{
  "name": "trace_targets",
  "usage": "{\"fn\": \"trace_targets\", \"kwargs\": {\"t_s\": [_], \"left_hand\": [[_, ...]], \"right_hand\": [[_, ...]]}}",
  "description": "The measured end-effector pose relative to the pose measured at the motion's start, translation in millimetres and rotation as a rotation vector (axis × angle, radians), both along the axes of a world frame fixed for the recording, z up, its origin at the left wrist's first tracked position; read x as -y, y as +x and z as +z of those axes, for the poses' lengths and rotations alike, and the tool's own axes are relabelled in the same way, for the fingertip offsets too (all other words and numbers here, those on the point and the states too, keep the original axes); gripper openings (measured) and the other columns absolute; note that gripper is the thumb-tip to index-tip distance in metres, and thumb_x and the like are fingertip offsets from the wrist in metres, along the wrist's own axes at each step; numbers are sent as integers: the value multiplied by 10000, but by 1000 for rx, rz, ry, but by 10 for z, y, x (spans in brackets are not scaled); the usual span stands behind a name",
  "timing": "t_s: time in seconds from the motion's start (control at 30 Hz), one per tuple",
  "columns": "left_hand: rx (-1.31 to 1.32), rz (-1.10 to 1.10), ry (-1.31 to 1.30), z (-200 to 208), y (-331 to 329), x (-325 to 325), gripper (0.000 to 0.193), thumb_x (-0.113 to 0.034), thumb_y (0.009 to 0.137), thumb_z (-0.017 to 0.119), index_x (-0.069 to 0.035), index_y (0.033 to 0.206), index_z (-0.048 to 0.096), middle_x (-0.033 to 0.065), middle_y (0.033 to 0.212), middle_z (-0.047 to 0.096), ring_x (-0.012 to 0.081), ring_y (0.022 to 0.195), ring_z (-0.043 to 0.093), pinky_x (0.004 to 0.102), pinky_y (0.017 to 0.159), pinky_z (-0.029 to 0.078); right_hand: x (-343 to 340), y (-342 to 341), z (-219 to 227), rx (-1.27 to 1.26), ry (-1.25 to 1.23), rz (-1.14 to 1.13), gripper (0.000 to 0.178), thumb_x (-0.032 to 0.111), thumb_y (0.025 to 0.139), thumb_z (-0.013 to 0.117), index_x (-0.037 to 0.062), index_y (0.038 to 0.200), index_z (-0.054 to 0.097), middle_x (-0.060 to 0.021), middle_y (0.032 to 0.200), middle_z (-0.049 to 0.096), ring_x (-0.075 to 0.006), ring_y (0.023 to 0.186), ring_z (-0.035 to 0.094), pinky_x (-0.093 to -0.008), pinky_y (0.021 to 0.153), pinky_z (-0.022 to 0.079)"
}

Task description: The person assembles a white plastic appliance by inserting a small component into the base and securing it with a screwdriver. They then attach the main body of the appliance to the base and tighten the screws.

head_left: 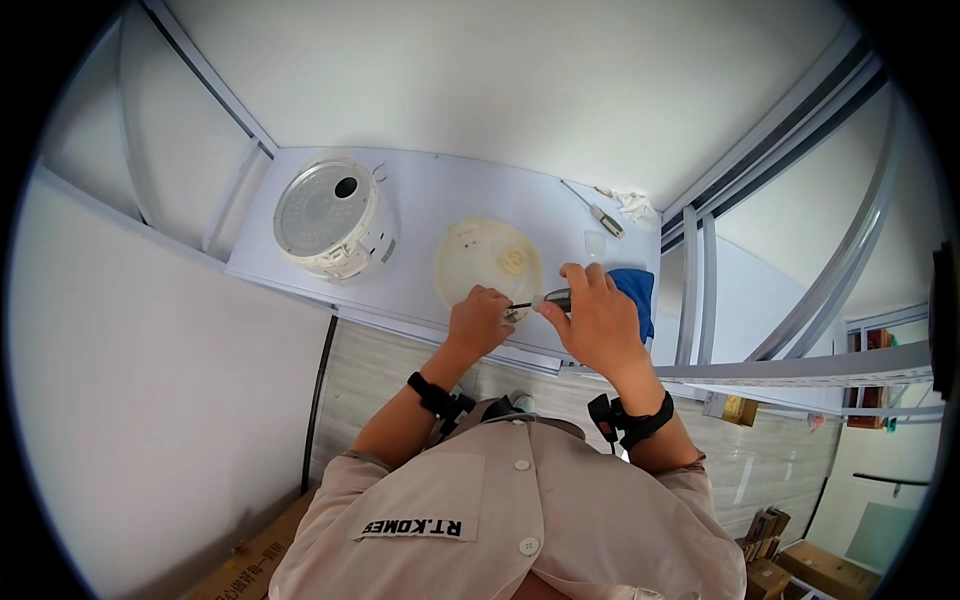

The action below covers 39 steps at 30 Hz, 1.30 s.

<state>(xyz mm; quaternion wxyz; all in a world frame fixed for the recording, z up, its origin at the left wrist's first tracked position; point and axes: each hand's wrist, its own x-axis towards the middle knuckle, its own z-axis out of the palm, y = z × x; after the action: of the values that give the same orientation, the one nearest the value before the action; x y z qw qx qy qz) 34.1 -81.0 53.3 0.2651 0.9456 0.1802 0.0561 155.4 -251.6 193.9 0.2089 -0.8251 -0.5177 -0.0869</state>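
Note:
My right hand [600, 315] is closed around the dark grey handle of a screwdriver [557, 299], whose shaft points left toward my left hand. My left hand [481, 318] has its fingers pinched at the near edge of a round cream-coloured cover [462, 265], next to the screwdriver's tip. What those fingers hold is too small and hidden to make out. The cover lies on the white table [420, 185], with a paler yellowish patch [513, 262] on its right part.
A round white appliance body [365, 240] with a grey top and dark hole stands at the left. Toward the right are another screwdriver [606, 222], crumpled white tissue [634, 205], a small clear container [595, 245] and a blue cloth [634, 290]. Metal frame posts [700, 285] rise beside the table.

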Motion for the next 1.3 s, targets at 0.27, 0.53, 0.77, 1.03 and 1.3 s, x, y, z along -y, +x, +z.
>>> {"fn": "trace_targets", "kwargs": {"t_s": [0.27, 0.53, 0.77, 1.03, 1.3], "left_hand": [[-14, -4, -15, 6, 11, -6, 409, -233, 722, 899, -129, 1106, 804, 27, 1153, 751, 268, 1169, 656, 420, 935, 592], [-13, 14, -14, 1, -7, -8, 418, -246, 708, 908, -137, 1099, 809, 24, 1143, 755, 268, 1155, 663, 416, 935, 593], [-11, 2, -10, -14, -9, -9, 413, -247, 704, 905, -139, 1091, 808, 15, 1142, 756, 270, 1156, 661, 416, 937, 593], [-18, 24, -30, -17, -2, -16, 413, -251, 697, 903, -139, 1084, 811, 20, 1136, 756, 276, 1154, 660, 419, 934, 592], [-32, 32, -34, -9, -15, -25, 401, -248, 703, 902, -135, 1078, 815, 24, 1139, 760, 269, 1151, 661, 419, 937, 591]], "right_hand": [[-45, 31, -19, -121, -152, -59, 313, 222, 945, 752, 68, 1146, 568, -146, 985, 654, -355, 820, 687, -424, 602, 520], [41, -14, 64, -81, -23, 99, 370, 261, 936, 770, 55, 1166, 566, -166, 1079, 663, -344, 926, 706, -410, 633, 540], [-117, -12, 65, -228, -284, -148, 351, 181, 908, 770, 57, 1149, 546, -145, 983, 624, -343, 889, 688, -414, 656, 543], [-40, 37, -35, -10, 232, 199, 319, 243, 933, 769, 81, 1116, 565, -112, 776, 679, -308, 660, 697, -408, 531, 515], [-100, -42, 168, -267, -298, -168, 386, 235, 920, 776, 46, 1169, 549, -173, 1049, 619, -363, 960, 682, -435, 696, 555]]}}
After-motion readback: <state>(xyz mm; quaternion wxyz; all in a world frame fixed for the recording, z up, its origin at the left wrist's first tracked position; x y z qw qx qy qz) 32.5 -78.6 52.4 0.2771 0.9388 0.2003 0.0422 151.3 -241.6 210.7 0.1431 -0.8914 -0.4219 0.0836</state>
